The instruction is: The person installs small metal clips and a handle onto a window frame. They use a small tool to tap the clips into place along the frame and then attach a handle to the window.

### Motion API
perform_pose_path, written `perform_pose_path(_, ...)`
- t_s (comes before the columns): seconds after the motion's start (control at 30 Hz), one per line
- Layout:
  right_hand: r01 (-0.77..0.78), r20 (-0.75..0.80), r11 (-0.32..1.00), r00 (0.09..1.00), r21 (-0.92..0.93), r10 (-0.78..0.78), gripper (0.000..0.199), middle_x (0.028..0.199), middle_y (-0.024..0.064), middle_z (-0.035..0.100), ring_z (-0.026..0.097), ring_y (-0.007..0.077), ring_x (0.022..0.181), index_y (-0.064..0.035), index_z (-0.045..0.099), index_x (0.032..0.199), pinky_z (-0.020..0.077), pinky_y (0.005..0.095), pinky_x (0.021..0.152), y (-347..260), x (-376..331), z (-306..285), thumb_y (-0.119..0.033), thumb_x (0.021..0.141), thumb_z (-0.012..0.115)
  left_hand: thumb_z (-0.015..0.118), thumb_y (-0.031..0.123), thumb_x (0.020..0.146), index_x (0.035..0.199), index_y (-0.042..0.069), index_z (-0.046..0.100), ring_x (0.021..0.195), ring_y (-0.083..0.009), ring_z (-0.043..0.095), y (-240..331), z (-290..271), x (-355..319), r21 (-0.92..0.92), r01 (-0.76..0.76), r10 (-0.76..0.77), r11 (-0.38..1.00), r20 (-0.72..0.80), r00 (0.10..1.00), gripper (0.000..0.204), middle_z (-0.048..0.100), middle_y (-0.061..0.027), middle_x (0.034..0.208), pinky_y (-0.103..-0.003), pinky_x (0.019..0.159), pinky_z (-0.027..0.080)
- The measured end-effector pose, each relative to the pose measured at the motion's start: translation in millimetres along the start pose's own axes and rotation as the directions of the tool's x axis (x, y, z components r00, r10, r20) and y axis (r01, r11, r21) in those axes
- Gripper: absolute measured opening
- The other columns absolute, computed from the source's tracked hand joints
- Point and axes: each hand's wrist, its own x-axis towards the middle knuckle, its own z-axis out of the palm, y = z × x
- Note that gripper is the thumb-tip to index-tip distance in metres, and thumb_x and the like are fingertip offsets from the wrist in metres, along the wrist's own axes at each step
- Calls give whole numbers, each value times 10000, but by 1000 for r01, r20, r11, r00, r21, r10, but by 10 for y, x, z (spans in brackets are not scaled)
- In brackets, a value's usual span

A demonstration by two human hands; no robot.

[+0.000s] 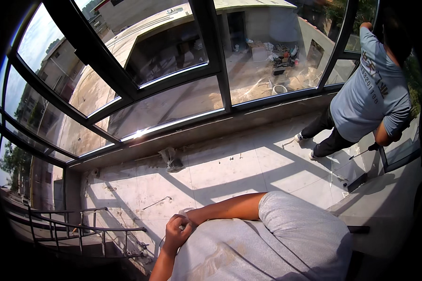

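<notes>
In front of my grey shirt (220, 248), my two hands meet near the lower middle of the view. My left hand (175, 233) is closed, its fingers curled by my right wrist. My right arm (229, 208) reaches across my body from the right, and my right hand (188, 220) is mostly hidden against the left one. A small pale, translucent scrap (186, 210) shows at the hands. Whether the left fingers hold it cannot be seen.
A person in a blue-grey T-shirt (365, 89) stands at the right by the dark window frame (227, 93). A metal railing (94, 228) is at lower left. A crumpled plastic bag (172, 160) and a thin rod (157, 202) lie on the dusty tiled floor (225, 166).
</notes>
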Motion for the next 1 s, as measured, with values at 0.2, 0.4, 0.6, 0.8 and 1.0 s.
perform_pose_path(0.2,-618,0,781,784,-83,621,448,1041,169,751,722,326,980,-55,746,1041,551,447,823,-398,-498,-483,-442,823,688,723,18,762,814,14,689,758,-279,679,-329,178,376,-102,-119,132,988,129,983,63,691,-132,868,-365,696,564)
perform_pose_path(0.4,-843,-128,530,538,-94,833,408,1170,196,739,717,321,1079,-49,762,1138,548,454,903,-336,-524,-685,-338,896,609,733,22,757,775,19,713,743,-241,678,-598,184,781,-236,-125,188,964,267,945,28,692,-118,806,-349,697,549)
perform_pose_path(0.6,-835,-301,550,531,-26,792,348,1117,198,749,721,346,1020,-71,778,1085,551,451,896,328,171,-615,-281,863,613,745,10,740,769,19,697,770,-259,686,-1202,-296,990,-262,-129,205,956,289,935,56,701,-105,809,-356,738,552)
perform_pose_path(0.8,-837,-248,531,547,-133,800,288,1086,213,745,715,387,1046,-81,768,1050,577,450,869,-239,857,-1133,-263,862,650,744,19,771,793,5,683,784,-249,680,-1860,-1053,1223,-335,-137,243,932,299,923,67,692,-128,851,-347,724,550)
perform_pose_path(1.0,-805,-358,592,539,50,763,315,1161,179,725,671,403,1091,-142,717,1115,543,471,936,-111,1457,-1254,-344,949,541,738,63,807,854,22,660,833,-287,663,-2313,-1624,1417,-378,-110,256,919,363,896,100,661,-123,892,-386,762,537)
